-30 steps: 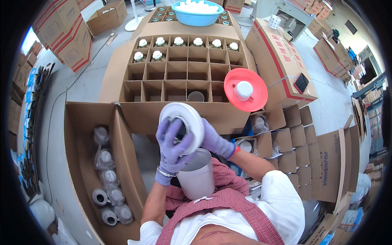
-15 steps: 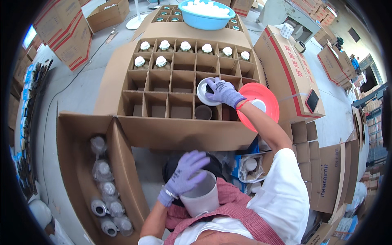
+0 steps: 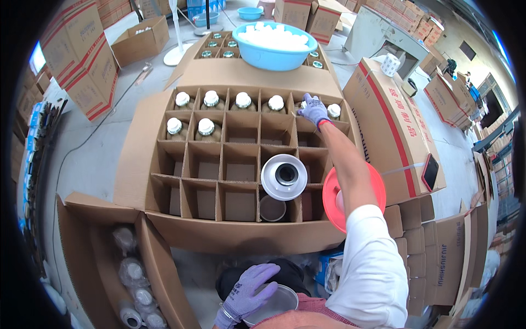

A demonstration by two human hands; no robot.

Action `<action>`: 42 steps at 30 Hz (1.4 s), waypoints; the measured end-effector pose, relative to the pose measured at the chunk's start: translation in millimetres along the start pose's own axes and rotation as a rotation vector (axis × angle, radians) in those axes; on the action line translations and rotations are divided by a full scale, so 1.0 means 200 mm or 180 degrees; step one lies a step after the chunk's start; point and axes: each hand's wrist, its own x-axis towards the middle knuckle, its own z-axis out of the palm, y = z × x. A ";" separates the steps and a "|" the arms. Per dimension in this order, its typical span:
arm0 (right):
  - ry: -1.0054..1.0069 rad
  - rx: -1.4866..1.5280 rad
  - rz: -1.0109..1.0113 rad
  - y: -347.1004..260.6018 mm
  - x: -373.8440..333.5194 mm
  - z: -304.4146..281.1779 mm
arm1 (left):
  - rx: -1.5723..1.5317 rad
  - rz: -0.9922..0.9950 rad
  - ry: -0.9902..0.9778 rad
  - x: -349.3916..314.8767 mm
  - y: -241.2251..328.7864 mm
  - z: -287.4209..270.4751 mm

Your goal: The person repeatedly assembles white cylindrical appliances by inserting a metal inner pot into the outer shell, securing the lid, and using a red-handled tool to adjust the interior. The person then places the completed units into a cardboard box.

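My right hand [image 3: 314, 111], in a lilac glove, reaches to the back row of a divided carton [image 3: 244, 233]. Its fingers close round the top of a capped bottle [image 3: 302, 105], mostly hidden behind them. Several white-capped bottles [image 3: 243, 102] fill cells in the two far rows. A white funnel-like dish with a dark round centre [image 3: 284, 176] rests over a cell nearer me, untouched. Just in front of it a round rim [image 3: 272, 209] shows in a cell. My gloved left hand [image 3: 249, 293] lies with fingers stretched over the rim of a pale bucket [image 3: 276, 302] at my lap.
A red round dish [image 3: 378, 189] sits at the carton's right edge under my forearm. Behind stands a blue basin [image 3: 272, 57] heaped with white caps. Plastic-wrapped bottles [image 3: 133, 271] lie in a carton at left. A phone [image 3: 430, 172] rests on a tall box [image 3: 395, 129] at right.
My right hand has let go of the funnel-like dish and moved away from me to a back-row bottle. My left hand stays at the bucket. The view has tilted up slightly.
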 end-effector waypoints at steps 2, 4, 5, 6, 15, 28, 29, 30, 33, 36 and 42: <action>0.0419 0.0124 -0.0304 -0.09 -0.09 -0.15 | -0.0069 -0.0085 0.0093 -0.01 0.02 0.00; 0.0938 0.0241 -0.0574 -0.13 -0.25 -0.39 | -0.0140 -0.0134 0.0282 -0.02 0.07 0.01; 0.1444 0.0303 -0.0818 -0.07 -0.33 -0.50 | -0.0179 -0.0114 0.0397 -0.02 0.10 0.02; 0.1606 0.0479 -0.1048 -0.14 -0.51 -0.66 | -0.0224 -0.0140 0.0582 -0.03 0.12 0.03; 0.0401 0.3216 -0.2124 -0.39 -2.07 -0.84 | -0.3361 0.0671 0.1352 0.15 0.17 -0.05; -0.0334 0.3044 -0.2187 -0.27 -2.95 -0.31 | -0.0360 -0.0081 0.1086 -0.42 0.47 -0.31; -0.0213 0.3002 -0.2238 -0.20 -3.01 -0.26 | -0.0036 -0.0067 0.0860 -0.43 0.42 -0.29; -0.0086 0.2955 -0.2284 -0.12 -3.10 -0.21 | 0.0455 -0.0025 0.0772 -0.47 0.39 -0.23; 0.0031 0.2072 -0.3617 0.01 -3.39 -0.11 | -0.0387 -0.0511 0.1267 -0.79 0.24 -0.01; -0.1163 0.2970 -0.2915 0.10 -3.66 0.48 | -0.2583 -0.0733 0.1949 -1.14 -0.29 0.29; -0.0903 0.3473 -0.2922 -0.35 -3.21 -0.30 | -0.3729 -0.1007 0.1861 -1.16 -0.26 0.30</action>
